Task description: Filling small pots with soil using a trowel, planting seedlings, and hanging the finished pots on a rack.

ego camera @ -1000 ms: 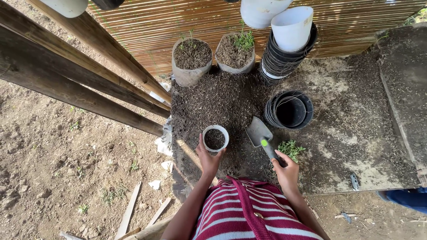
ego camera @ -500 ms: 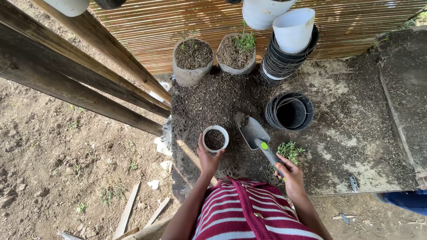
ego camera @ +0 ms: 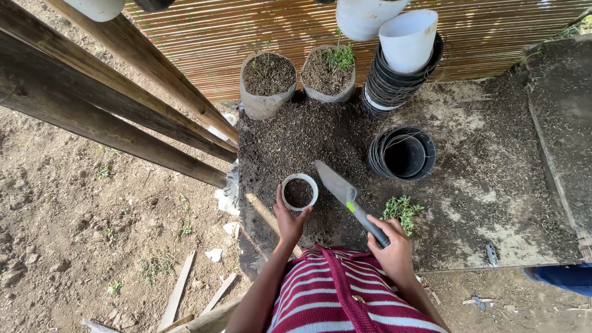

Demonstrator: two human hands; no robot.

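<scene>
Trowel (ego camera: pixel 346 198) runs diagonal: grey blade tip aims up-left toward the far side of the bench, dark handle w/ green band runs down-right into the right hand (ego camera: pixel 388 246). Blade sits edge-on, just right of the small pot (ego camera: pixel 299 192), tip level w/ the pot's far rim; can't tell if it touches soil. Right hand's fingers are wrapped tight round the handle end. Left hand (ego camera: pixel 287 220) cups the near side of the small pot, thumb and fingers pressed on its white rim; pot is upright, part-filled w/ dark soil, standing on the soil-covered bench (ego camera: pixel 493 203).

Vs 0.5 s ago: blade was lying flat and broad, scoop face up, further right and lower; now it's turned on edge and swung left, closer to the pot. Right hand has shifted left and a bit nearer the body. Left hand and pot unchanged.

Seedling clump (ego camera: pixel 402 209) lies just right of the handle. Behind: two grey grow bags (ego camera: pixel 265 86) w/ soil and sprouts, black nested pots (ego camera: pixel 404 154), a leaning black pot stack (ego camera: pixel 394 80) topped by a white cup (ego camera: pixel 406 40). No labels visible.
</scene>
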